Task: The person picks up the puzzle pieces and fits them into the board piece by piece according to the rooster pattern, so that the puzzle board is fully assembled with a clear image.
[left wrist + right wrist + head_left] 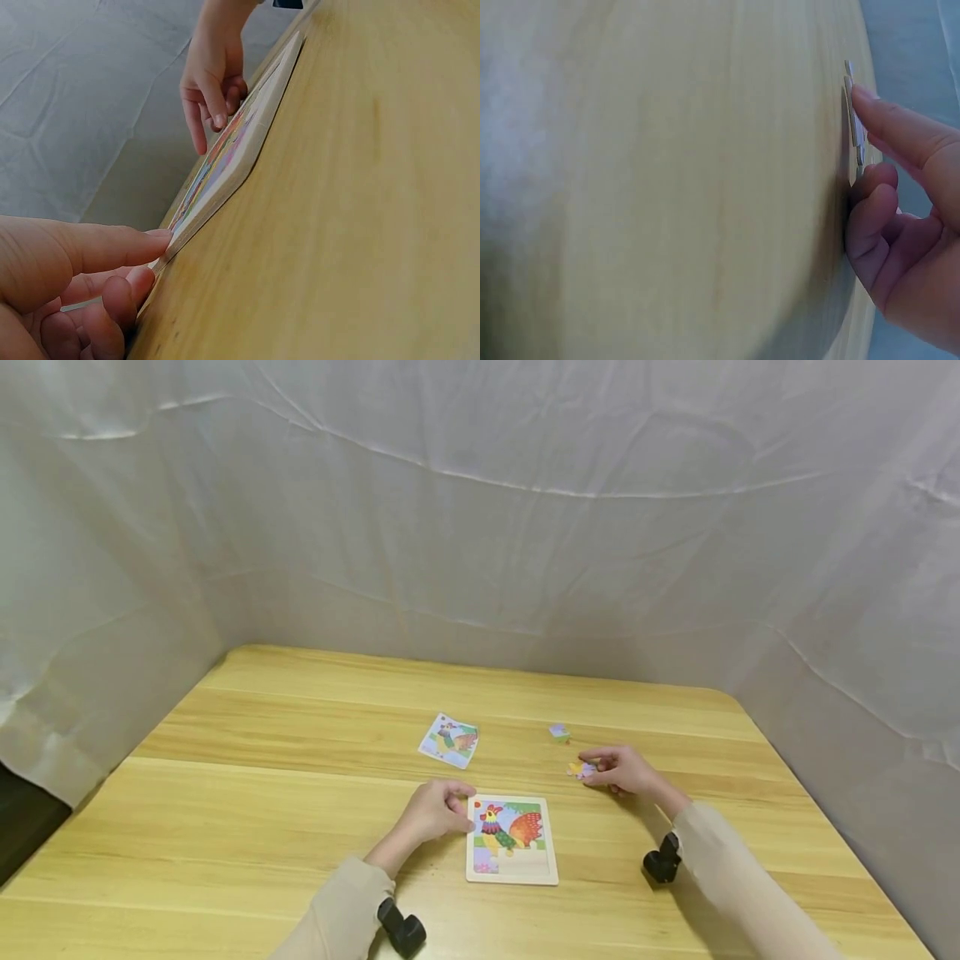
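A wooden-framed jigsaw puzzle (549, 843) with a rooster picture lies flat on the table. Bare wood shows in its lower right part, where no pieces sit. My left hand (435, 812) holds the frame's left edge; in the left wrist view the thumb (120, 249) is on the rim and curled fingers are against the side. Farther right, my right hand (628, 770) pinches a yellow and purple puzzle piece (581, 769) at the table surface. The right wrist view shows this piece (854, 120) edge-on under the thumb, the other fingers curled.
A printed rooster picture card (448, 742) lies behind the puzzle to the left. Another loose puzzle piece (558, 732), purple and green, is beyond my right hand. Grey cloth (480, 568) hangs around the back and sides of the wooden table (262, 827).
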A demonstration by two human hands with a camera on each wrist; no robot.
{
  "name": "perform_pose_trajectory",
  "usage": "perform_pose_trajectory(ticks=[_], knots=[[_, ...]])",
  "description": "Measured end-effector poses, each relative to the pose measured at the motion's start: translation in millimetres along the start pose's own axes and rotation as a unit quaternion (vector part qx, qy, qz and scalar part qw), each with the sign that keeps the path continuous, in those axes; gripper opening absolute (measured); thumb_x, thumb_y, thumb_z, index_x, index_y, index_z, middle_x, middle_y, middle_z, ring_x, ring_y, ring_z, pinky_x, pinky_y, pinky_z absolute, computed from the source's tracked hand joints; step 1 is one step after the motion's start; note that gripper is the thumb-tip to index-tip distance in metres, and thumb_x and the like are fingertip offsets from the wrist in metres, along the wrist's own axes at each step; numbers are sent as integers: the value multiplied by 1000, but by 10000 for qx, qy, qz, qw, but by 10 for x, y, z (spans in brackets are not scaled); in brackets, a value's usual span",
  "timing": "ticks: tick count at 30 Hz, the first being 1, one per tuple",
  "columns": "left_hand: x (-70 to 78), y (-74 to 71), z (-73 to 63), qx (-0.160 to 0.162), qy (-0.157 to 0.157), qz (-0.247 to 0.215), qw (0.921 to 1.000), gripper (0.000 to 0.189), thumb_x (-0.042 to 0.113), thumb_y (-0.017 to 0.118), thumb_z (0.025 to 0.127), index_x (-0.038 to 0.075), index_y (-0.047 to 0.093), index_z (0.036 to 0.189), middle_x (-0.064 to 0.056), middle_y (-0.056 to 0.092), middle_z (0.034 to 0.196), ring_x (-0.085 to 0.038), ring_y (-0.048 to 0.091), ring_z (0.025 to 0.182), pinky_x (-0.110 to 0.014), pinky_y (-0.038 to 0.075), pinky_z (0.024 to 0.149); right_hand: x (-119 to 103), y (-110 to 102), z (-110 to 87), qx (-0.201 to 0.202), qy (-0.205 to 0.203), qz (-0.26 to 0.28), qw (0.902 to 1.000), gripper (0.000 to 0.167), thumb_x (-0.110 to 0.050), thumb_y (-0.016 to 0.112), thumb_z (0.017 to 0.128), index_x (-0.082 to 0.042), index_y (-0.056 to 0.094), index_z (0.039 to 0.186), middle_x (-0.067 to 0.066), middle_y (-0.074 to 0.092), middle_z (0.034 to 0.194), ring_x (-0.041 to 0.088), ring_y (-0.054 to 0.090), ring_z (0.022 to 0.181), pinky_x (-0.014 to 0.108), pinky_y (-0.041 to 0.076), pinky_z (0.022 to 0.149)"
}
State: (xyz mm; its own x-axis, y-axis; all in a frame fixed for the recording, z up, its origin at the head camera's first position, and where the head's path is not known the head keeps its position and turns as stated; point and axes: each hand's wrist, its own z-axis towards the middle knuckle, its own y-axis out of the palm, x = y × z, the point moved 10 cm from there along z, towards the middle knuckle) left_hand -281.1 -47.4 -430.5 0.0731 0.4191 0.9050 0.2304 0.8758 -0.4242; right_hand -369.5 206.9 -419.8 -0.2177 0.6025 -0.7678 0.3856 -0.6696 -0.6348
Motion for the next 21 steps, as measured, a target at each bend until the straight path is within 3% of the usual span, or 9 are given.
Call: perform_pose_trajectory(ticks=[13, 21], knots=[[26, -10, -16, 13, 38, -8, 10000, 42, 0, 73, 68, -3, 60, 108, 0, 52, 63, -7, 35, 41, -19, 30, 38, -28, -8, -7, 292, -17, -394, 9988, 31, -2, 66, 78, 7, 59, 107, 5, 49, 70, 10, 40, 45, 20, 34, 38], [18, -8, -12, 19, 19, 7, 10000, 42, 0, 73, 68, -2, 61, 108, 0, 53, 63, -7, 35, 41, -19, 29, 38, -98, -8, -40, 482, -269, -544, 9970, 28, -5, 70, 76, 7, 62, 100, 8, 58, 77, 12, 44, 47, 23, 37, 39]])
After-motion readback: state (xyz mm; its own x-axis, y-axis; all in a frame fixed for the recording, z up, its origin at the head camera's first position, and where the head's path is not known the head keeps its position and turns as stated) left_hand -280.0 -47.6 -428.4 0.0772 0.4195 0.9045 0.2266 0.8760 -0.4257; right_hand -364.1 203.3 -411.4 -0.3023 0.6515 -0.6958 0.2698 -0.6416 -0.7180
